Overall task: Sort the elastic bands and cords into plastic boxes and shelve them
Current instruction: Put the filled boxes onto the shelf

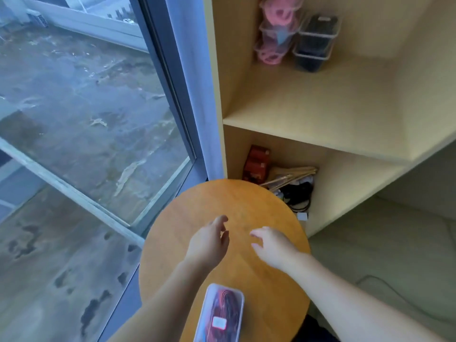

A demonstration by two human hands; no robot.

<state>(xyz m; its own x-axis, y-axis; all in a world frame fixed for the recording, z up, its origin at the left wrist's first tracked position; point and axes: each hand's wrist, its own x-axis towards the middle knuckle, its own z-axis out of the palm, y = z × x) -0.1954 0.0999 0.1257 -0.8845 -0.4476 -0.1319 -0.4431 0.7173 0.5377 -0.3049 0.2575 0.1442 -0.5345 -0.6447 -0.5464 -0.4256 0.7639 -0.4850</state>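
Observation:
A clear plastic box (219, 314) with red and black cords inside and its lid on lies on the round wooden table (266, 213), near the front edge. My left hand (209, 240) and my right hand (274, 245) hover over the table's middle, beyond the box, fingers relaxed and holding nothing. On the upper shelf (320, 104) stand a stack of clear boxes with pink bands (274, 33) and, to its right, a stack of boxes with black bands (313, 43).
The lower shelf compartment holds a red carton (256, 164), wooden sticks (293, 174) and black cables (298, 196). A large window (86, 107) fills the left side. The shelf unit stands right behind the table.

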